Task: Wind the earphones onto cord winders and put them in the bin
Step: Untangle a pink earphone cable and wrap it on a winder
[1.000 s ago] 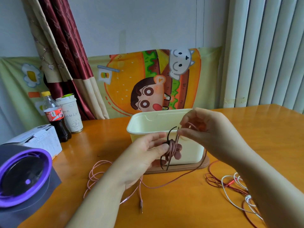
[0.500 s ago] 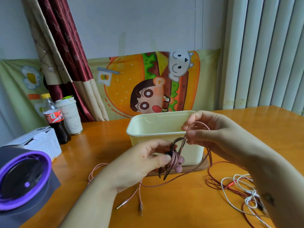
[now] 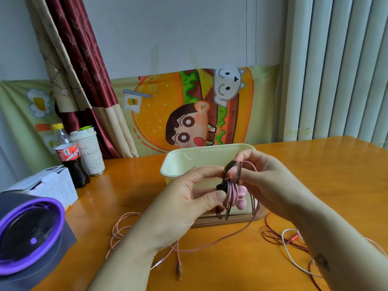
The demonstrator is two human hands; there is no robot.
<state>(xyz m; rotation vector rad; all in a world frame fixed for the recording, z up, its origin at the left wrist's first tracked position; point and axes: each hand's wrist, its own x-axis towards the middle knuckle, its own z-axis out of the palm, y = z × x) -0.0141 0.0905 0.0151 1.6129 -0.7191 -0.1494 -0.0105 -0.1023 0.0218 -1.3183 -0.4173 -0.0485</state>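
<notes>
Left hand is gripping the winder, thumb pressing the pink cord coils. Right hand is pinching its top loop. Both are hovering before the bin on the counter.

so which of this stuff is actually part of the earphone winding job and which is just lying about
In the job: left hand, right hand, cord winder, pink earphone cord, cream bin, red and white earphones not yet wound.
Lying about: cola bottle, paper cup, white box, purple-rimmed device, cartoon cloth.
</notes>
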